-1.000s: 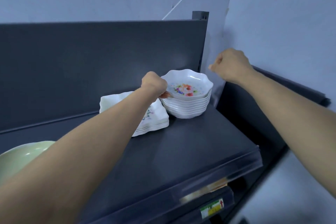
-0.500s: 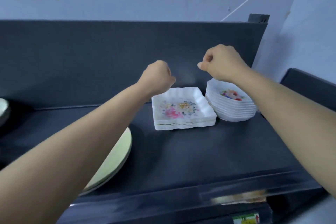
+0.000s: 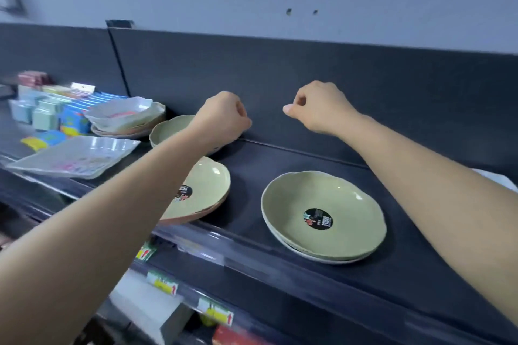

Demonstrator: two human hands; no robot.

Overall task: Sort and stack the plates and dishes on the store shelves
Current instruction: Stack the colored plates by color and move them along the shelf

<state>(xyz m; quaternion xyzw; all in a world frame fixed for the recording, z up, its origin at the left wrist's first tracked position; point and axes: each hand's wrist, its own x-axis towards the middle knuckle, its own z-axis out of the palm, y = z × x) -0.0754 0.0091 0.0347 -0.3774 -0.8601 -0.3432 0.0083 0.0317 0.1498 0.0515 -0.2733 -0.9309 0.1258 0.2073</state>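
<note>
Right stack of green plates (image 3: 339,193), wavy-rimmed with a round black sticker at centre, lies near the front of the dark shelf (image 3: 280,165); a similar left stack (image 3: 204,185) lies beside it. Above the shelf, the left hand (image 3: 221,117) and right hand (image 3: 319,109) are apart, each curled into an empty fist.

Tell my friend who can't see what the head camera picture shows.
Two bare arms reach over a dark shelf, the left hand and right hand both curled, holding nothing. Below sit a right stack of green plates and a left stack; a white tray lies farther left.
</note>
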